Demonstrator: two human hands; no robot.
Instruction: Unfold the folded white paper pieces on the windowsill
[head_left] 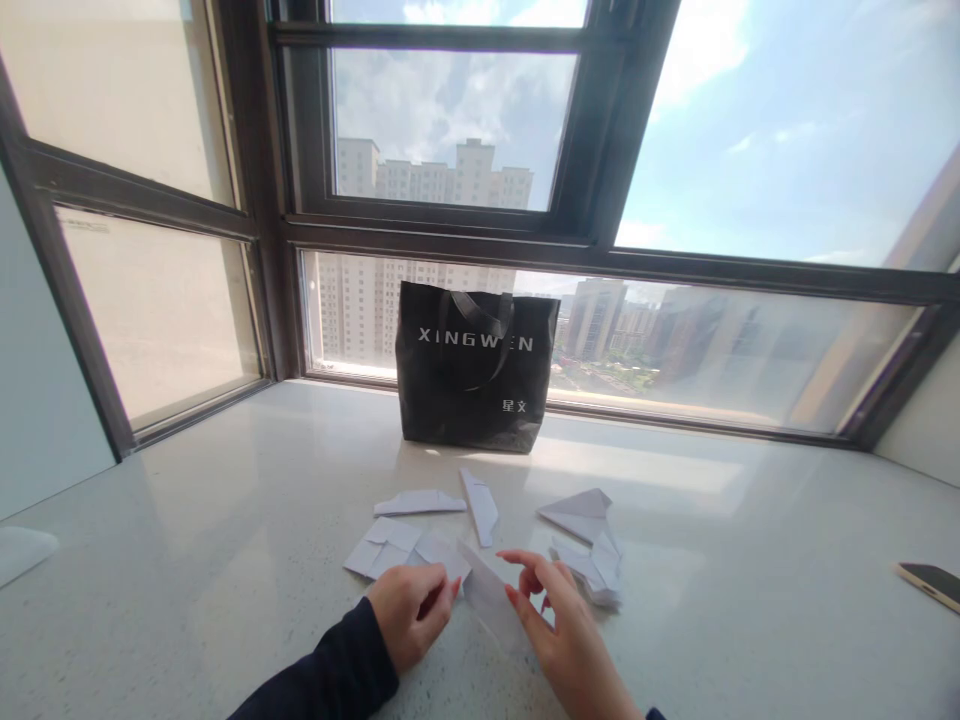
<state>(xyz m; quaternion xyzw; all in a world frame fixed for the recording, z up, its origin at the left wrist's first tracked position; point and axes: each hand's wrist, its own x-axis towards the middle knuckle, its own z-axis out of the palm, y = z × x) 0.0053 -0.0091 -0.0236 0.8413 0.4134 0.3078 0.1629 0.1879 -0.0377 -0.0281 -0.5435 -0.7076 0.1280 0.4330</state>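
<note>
My left hand [412, 612] is closed in a pinch, its thumb and fingertips at the left edge of a thin white sheet of paper [491, 597]. The sheet stands tilted between my hands. On its other side my right hand [551, 610] has its index finger stretched out and apart from the thumb, whose tip is close to the paper's edge; whether it touches cannot be told. Folded white paper pieces [384, 546] lie just beyond my left hand. Past my right hand is a pile of folded papers [600, 572], partly hidden by the fingers.
Two narrow folded paper strips [420, 502] [478, 507] and a pointed folded paper [577, 510] lie farther back on the white speckled countertop [225, 560]. Behind them a black tote bag [472, 390] stands against the window. A phone-like object [934, 583] is at the right edge.
</note>
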